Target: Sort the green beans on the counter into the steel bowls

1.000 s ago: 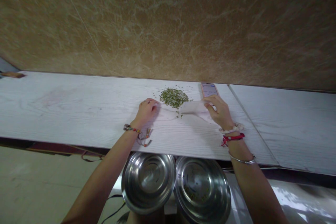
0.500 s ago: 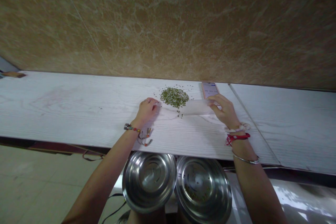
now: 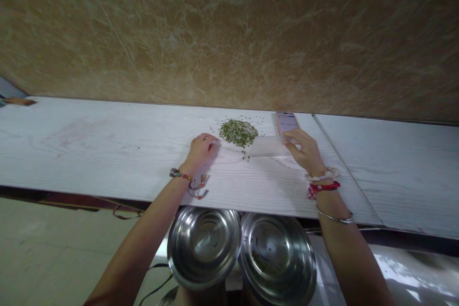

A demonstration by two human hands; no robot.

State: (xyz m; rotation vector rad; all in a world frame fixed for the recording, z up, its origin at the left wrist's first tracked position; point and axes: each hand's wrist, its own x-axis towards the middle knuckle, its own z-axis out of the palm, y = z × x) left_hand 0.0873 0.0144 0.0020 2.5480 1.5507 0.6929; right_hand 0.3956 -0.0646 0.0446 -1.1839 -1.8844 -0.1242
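Observation:
A small heap of green beans lies on the white wooden tabletop near the wall. My left hand rests on the table just left of the heap, fingers curled with the tips down on the surface. My right hand is closed on the right end of a thin translucent sheet, which reaches left to the heap's edge. A few loose beans sit below the sheet's left end.
A pink phone lies behind my right hand by the wall. Two steel bowls stand below the table's front edge: the left bowl, and the right bowl with a few beans inside. A brown marbled wall rises behind.
My right hand shifted slightly to the right with the sheet, then held still. My left hand stayed in place.

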